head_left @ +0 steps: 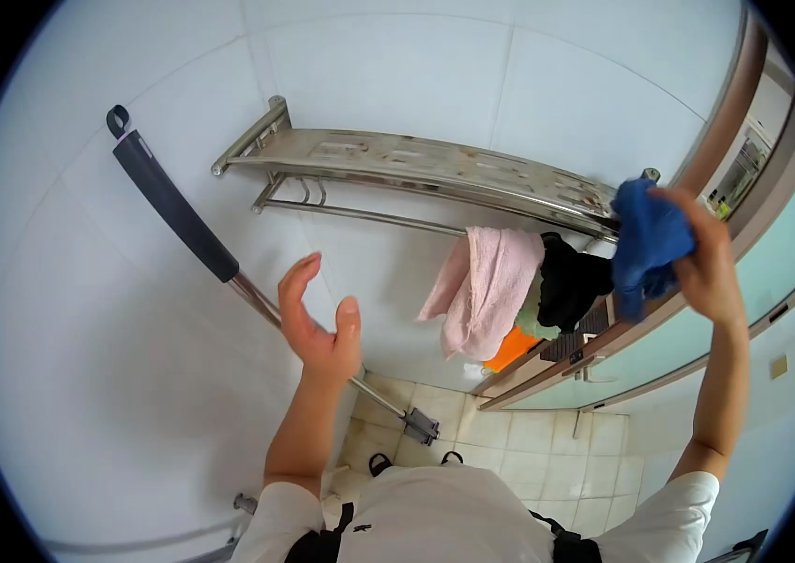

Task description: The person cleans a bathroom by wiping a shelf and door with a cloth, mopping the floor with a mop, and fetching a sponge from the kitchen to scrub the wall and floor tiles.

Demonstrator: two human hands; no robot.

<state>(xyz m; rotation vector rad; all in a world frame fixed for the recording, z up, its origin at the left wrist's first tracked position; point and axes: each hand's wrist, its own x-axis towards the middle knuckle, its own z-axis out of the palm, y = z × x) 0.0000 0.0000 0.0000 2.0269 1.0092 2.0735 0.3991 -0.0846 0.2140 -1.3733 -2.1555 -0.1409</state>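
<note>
In my right hand [707,267] is a crumpled blue cloth [646,239], held at the right end of a metal wall rack [425,161]. The cloth overlaps the end of the shelf; whether it touches the metal I cannot tell. My left hand [318,324] is raised with its fingers curved and thumb apart, nothing in it. Behind that hand a mop [175,202] leans against the wall, its dark grip up and its grey head [421,427] on the floor. From the rack's lower bar hang a pink towel [496,286] and a black cloth [571,281].
A green cloth [530,314] and an orange item [512,349] show below the hanging towels. To the right stands a brown-framed door with frosted glass [641,375] and a handle. Tiled floor [533,436] lies below; a metal fitting [245,504] is at lower left.
</note>
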